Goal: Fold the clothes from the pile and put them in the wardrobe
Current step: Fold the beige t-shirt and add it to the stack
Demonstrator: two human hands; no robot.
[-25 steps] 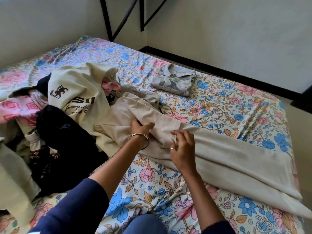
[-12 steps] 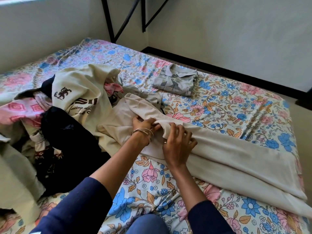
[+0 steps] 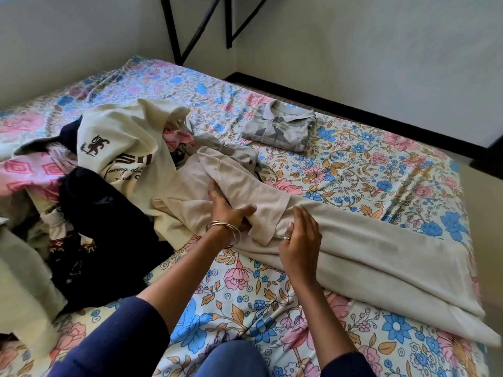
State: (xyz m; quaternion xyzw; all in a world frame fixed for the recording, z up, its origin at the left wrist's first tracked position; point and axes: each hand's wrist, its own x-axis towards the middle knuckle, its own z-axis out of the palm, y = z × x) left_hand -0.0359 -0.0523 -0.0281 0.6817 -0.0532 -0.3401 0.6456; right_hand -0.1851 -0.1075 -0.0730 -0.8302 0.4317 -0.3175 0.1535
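So the beige garment (image 3: 353,240) is lying stretched across the flowery bed (image 3: 353,164), long axis running from the clothes pile (image 3: 103,186) on the left out toward the bed's right edge. The left hand (image 3: 227,210) is sitting on the bunched top end, thumb spread out and fingers tucked into the cloth, so it looks like it's gripping a fold, though the fingertips are hidden. The right hand (image 3: 300,238) is just beside it, fingers straight and relaxed, hovering over or lightly touching the cloth, not holding anything.

Basically all the loose length is trailing off to the right of both hands, so the right hand is the nearer one for smoothing or bringing that far end over. One gray shirt (image 3: 280,129) is already folded further back. No wardrobe showing.
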